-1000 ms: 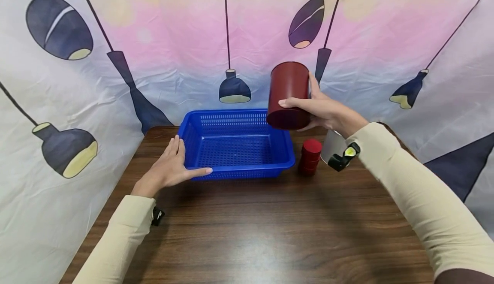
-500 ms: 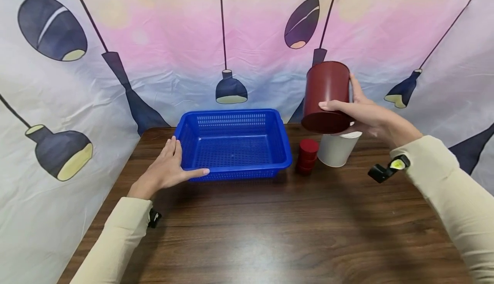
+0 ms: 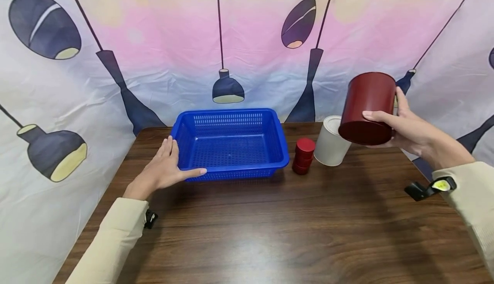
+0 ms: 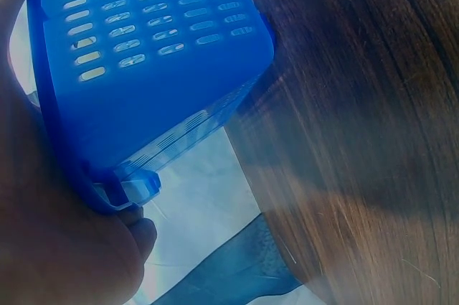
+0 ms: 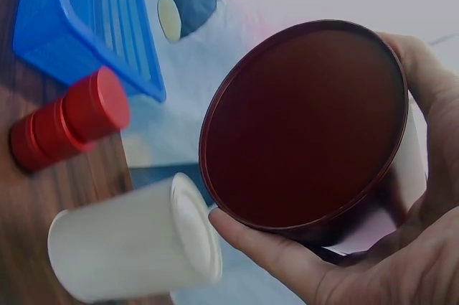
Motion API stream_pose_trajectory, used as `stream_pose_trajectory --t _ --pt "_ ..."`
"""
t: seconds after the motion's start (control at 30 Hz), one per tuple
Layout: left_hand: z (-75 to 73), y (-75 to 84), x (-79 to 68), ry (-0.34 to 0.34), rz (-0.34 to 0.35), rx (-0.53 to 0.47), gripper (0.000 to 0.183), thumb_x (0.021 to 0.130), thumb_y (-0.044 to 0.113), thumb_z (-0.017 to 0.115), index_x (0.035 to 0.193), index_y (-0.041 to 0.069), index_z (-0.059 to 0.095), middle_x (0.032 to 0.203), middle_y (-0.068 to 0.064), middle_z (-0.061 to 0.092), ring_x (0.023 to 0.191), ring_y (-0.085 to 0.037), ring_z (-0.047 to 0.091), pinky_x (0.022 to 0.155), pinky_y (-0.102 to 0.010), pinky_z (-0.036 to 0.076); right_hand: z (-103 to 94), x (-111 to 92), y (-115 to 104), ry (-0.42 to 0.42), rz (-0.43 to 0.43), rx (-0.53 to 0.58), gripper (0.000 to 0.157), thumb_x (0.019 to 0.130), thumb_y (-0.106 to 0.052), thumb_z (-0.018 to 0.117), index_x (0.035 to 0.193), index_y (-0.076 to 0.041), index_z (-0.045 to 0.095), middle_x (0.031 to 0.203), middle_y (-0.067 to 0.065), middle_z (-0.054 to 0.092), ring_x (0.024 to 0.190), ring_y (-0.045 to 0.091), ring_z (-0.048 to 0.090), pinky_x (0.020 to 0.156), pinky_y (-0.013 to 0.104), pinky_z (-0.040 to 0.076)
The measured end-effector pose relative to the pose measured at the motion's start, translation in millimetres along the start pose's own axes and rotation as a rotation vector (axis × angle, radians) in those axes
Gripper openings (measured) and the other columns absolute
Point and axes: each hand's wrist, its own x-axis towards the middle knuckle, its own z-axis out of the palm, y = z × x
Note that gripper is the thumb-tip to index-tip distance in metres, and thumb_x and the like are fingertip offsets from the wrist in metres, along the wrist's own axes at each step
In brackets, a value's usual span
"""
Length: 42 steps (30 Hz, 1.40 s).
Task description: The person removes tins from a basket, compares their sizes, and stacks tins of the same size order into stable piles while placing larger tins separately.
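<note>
My right hand [image 3: 414,134] grips a dark red cylindrical canister [image 3: 366,108], thumb across its side and fingers behind it. The canister is held tilted above the right side of the table; its round end [image 5: 305,125] faces the right wrist camera. At the left front corner of a blue plastic basket [image 3: 229,149], my left hand [image 3: 162,170] rests on the rim, fingers along the left side and thumb over the front edge. The left wrist view shows the basket's slotted wall [image 4: 150,54] beside that hand. Nothing lies in the basket.
Right of the basket stands a small ridged red cylinder [image 3: 303,155], like short round pieces stacked up. Beside it is a white canister [image 3: 332,142] with a lid. All stand on a brown wooden table [image 3: 251,228], with a lamp-patterned cloth [image 3: 173,39] behind.
My right hand has carried the dark red canister rightward, from over the basket's right edge past the white canister, which now shows more fully. My left hand stays on the basket.
</note>
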Motion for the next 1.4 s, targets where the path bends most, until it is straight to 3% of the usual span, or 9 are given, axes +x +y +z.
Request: stream_pose_trajectory --t 0.4,0.6,0.73,0.87,0.97,1.07,1.2,1.27,1.4 --pt "0.0 0.3 1.1 -0.008 -0.004 -0.006 0.143 0.075 0.09 0.053 0.156 -0.011 -0.008 0.164 -0.029 -0.016 0.151 -0.045 -0.014 0.115 -0.07 0.008 -48.1 -16.4 39.4 0.066 -0.004 0.089 0.099 0.099 -0.022 0.06 0.147 -0.063 -0.017 0.15 0.01 -0.005 0.096 0.01 0.062 0.076 0.056 0.059" --pt "-0.2 -1.0 0.8 0.001 0.002 -0.002 0.142 0.075 0.09 0.053 0.156 -0.011 -0.008 0.164 -0.029 -0.016 0.151 -0.045 -0.013 0.116 -0.069 0.009 -58.1 -15.1 63.1 0.118 -0.041 0.126 0.095 0.098 -0.018 0.063 0.148 -0.06 -0.007 0.137 -0.001 0.012 0.094 0.011 0.063 0.071 0.058 0.059" --pt "-0.2 -1.2 1.0 0.0 0.004 -0.001 0.142 0.076 0.09 0.054 0.155 -0.011 -0.008 0.163 -0.029 -0.015 0.151 -0.045 -0.013 0.116 -0.069 0.009 -59.3 -12.7 82.5 0.165 -0.049 0.093 0.1 0.098 -0.018 0.064 0.148 -0.058 -0.011 0.145 0.005 0.002 0.098 0.009 0.054 0.069 0.055 0.06" --pt "-0.3 -0.7 0.8 -0.003 0.006 -0.001 0.142 0.076 0.089 0.054 0.155 -0.011 -0.007 0.163 -0.029 -0.015 0.151 -0.045 -0.014 0.116 -0.069 0.009 -56.5 -8.1 101.4 0.229 -0.069 0.031 0.102 0.096 -0.019 0.068 0.148 -0.058 -0.012 0.151 0.011 -0.007 0.106 0.013 0.042 0.067 0.05 0.061" --pt "-0.9 -0.7 0.8 0.001 0.007 0.0 0.142 0.076 0.089 0.054 0.155 -0.011 -0.007 0.163 -0.029 -0.015 0.151 -0.045 -0.014 0.116 -0.069 0.009 -52.5 -2.9 115.7 0.298 -0.113 -0.011 0.106 0.094 -0.016 0.072 0.148 -0.058 -0.009 0.15 0.013 -0.002 0.113 0.023 0.038 0.063 0.046 0.061" --pt "-1.4 -0.7 0.7 0.004 0.007 0.002 0.142 0.076 0.089 0.054 0.155 -0.012 -0.007 0.163 -0.03 -0.015 0.151 -0.045 -0.013 0.116 -0.069 0.009 -48.5 2.2 129.6 0.382 -0.147 -0.163 0.116 0.093 -0.019 0.074 0.15 -0.055 -0.021 0.154 0.017 -0.001 0.126 0.036 0.031 0.065 0.032 0.059" --pt "-0.9 -0.8 0.7 0.002 0.004 0.0 0.142 0.076 0.09 0.054 0.155 -0.011 -0.007 0.164 -0.029 -0.015 0.151 -0.045 -0.013 0.116 -0.069 0.01 -44.4 10.0 144.5 0.475 -0.167 -0.386 0.125 0.092 -0.03 0.076 0.149 -0.046 -0.034 0.16 0.019 0.001 0.136 0.041 0.02 0.082 0.023 0.046" --pt "-0.5 -0.9 0.8 0.001 0.002 -0.001 0.143 0.075 0.09 0.054 0.155 -0.011 -0.007 0.164 -0.029 -0.015 0.151 -0.044 -0.014 0.116 -0.069 0.009 -43.4 14.2 151.1 0.494 -0.182 -0.426 0.127 0.09 -0.031 0.077 0.149 -0.045 -0.034 0.16 0.019 0.005 0.136 0.04 0.022 0.085 0.026 0.042" --pt "0.0 -0.4 0.5 -0.001 0.0 -0.005 0.143 0.075 0.09 0.054 0.155 -0.011 -0.007 0.164 -0.029 -0.015 0.151 -0.046 -0.012 0.115 -0.07 0.009 -42.2 21.0 162.8 0.509 -0.208 -0.45 0.129 0.089 -0.032 0.079 0.15 -0.044 -0.034 0.162 0.02 0.006 0.136 0.042 0.024 0.093 0.043 0.044"
